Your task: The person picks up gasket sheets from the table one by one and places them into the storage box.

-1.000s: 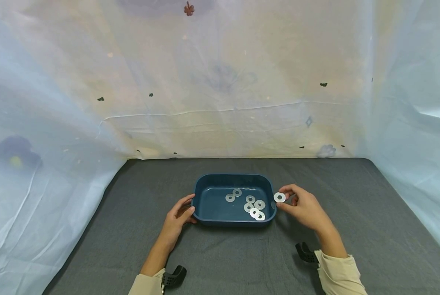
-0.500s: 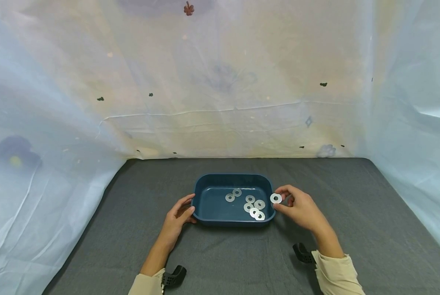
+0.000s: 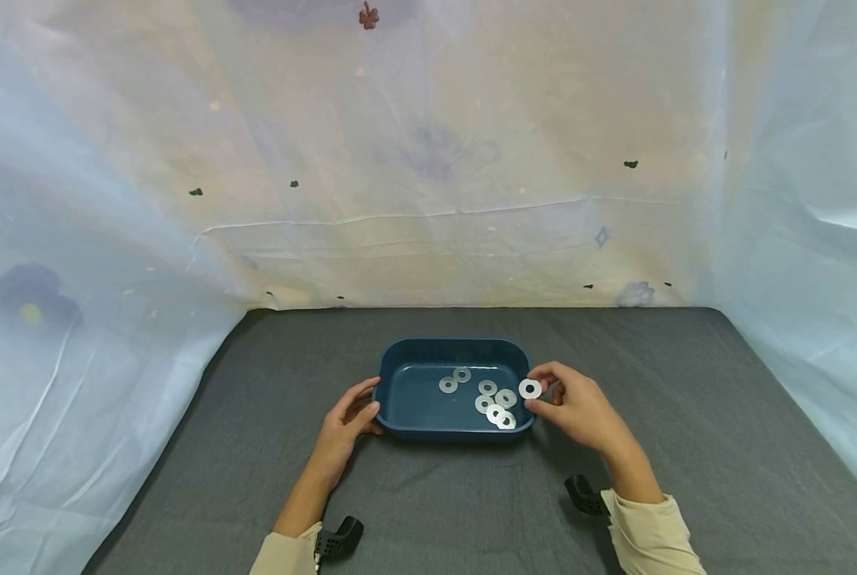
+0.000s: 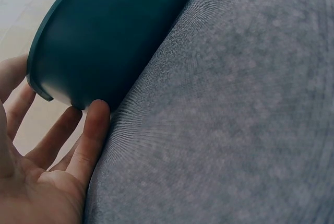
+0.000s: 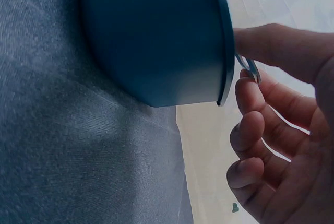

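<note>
A flat metal washer (image 3: 530, 389) is pinched between thumb and fingers of my right hand (image 3: 575, 406), just over the right rim of a dark blue rectangular tray (image 3: 442, 436). In the right wrist view the washer (image 5: 252, 70) appears edge-on beside the tray's rim, with the other fingers curled below. Inside the tray, several similar washers (image 3: 505, 398) lie flat, most of them grouped toward the right and some overlapping. My left hand (image 3: 343, 423) rests its fingertips against the tray's left end. Those fingers (image 4: 94, 130) look fairly straight in the left wrist view.
The tray stands on a grey cloth-covered table (image 3: 442, 511). A pale patterned sheet (image 3: 428, 160) hangs behind the table and along both sides. Black wrist mounts (image 3: 340, 539) stick out inward from both sleeves.
My right hand has moved left with the washer, from beside the tray to over its right rim. The left hand, the tray and the washers in it stay put.
</note>
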The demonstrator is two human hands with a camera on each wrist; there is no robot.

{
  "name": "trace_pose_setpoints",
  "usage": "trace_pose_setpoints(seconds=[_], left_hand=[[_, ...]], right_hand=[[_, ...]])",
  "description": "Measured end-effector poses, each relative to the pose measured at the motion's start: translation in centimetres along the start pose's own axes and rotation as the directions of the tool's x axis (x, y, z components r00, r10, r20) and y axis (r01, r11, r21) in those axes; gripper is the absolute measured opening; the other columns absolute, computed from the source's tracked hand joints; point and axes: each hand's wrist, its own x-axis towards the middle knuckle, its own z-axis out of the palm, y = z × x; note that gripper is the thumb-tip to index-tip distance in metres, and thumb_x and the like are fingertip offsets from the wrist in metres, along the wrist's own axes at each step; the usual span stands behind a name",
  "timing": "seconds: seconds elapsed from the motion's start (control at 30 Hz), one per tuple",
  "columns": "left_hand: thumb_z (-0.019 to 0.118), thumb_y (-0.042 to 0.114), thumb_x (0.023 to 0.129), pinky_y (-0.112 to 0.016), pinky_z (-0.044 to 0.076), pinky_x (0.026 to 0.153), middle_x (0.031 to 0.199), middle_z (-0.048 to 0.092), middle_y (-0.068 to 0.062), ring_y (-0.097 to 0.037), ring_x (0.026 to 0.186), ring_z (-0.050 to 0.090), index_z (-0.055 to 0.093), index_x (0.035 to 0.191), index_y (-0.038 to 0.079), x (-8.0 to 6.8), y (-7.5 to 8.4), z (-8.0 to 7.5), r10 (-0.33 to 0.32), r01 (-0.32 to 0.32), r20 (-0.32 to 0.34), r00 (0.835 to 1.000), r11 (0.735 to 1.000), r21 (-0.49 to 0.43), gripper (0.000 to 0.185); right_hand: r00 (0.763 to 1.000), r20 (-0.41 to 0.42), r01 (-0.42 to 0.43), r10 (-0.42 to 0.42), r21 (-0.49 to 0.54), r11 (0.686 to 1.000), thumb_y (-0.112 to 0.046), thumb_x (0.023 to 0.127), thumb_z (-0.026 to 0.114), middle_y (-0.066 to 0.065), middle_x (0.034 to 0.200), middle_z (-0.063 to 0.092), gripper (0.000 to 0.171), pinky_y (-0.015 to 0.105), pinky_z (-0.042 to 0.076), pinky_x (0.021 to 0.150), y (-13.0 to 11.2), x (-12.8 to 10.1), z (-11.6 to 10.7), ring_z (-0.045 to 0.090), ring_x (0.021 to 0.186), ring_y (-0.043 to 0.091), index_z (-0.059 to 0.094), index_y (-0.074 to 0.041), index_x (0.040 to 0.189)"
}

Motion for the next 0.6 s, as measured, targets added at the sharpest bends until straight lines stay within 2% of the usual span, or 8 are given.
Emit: trace_pose_setpoints(seconds=[0.3,0.6], left_hand=[[0.062,0.027,0.1,-0.031,0.058,0.079,0.142,0.049,-0.015,-0.017,0.097,0.062,0.05,0.144,0.019,0.01,-0.03,-0.12,0.011,-0.011,0.017,1.0,1.0,0.004,0.047],[0.062,0.026,0.1,-0.031,0.058,0.079,0.141,0.05,-0.015,-0.017,0.101,0.062,0.051,0.144,0.017,0.08,-0.21,-0.11,0.018,-0.018,0.014,1.0,1.0,0.001,0.047]], right_hand=[[1.0,0.006,0.006,-0.006,-0.007,1.0,-0.022,0.089,0.076,0.007,0.098,0.059,0.034,0.025,0.04,0.056,-0.29,-0.01,0.27,0.048,0.073,0.013,0.064,-0.013,0.119],[1.0,0.013,0.024,-0.023,-0.003,1.0,-0.022,0.088,0.077,0.002,0.094,0.057,0.033,0.025,0.039,0.057,-0.78,0.04,0.49,0.048,0.073,0.013,0.064,-0.012,0.117]])
